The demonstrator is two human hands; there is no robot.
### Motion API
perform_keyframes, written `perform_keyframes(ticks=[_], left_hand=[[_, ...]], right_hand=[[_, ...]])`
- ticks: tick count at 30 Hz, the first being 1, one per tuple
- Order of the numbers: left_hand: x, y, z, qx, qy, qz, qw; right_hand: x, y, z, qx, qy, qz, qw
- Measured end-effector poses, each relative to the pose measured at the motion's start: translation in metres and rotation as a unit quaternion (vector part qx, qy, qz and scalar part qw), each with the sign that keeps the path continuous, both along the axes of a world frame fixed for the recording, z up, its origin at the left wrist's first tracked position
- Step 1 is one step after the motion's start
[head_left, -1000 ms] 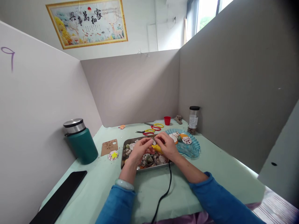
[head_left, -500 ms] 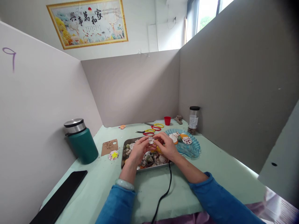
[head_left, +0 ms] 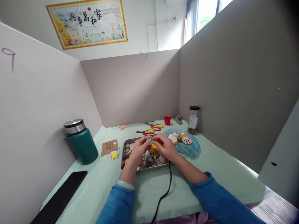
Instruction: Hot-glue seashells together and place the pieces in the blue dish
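It looks like a small craft workshop: plain partition panels (head_left: pixel 130 93), one marked with a purple 9 (head_left: pixel 13 63), enclose a covered surface (head_left: pixel 219 165) bearing scissors (head_left: pixel 149 131) and a tray (head_left: pixel 151 168) of shells (head_left: pixel 149 159). A framed picture (head_left: pixel 87 25) and a window (head_left: pixel 207 14) show beyond.

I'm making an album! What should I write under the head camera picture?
Left hand and right hand hold a small pale piece over a metal tray of shells beside a blue plate.
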State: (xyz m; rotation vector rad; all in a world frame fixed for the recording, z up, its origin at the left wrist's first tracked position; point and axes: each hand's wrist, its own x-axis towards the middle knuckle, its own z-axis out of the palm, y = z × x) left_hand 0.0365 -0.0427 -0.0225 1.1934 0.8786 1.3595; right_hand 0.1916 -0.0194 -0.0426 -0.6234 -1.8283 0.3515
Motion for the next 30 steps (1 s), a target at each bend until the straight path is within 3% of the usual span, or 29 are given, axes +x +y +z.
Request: perform_keyframes(ticks=[18,30], left_hand=[[0.0015,-0.001,0.0013,0.061,0.054,0.031,0.996],[0.0053,-0.0074,0.0025,0.082,0.013,-0.023,0.996]], right_hand=[[-0.0003,-0.0019,-0.0013,-0.029,0.007,0.013,0.999],[-0.0013,-0.0021,-0.0009,-0.027,0.016,-0.039,0.999]])
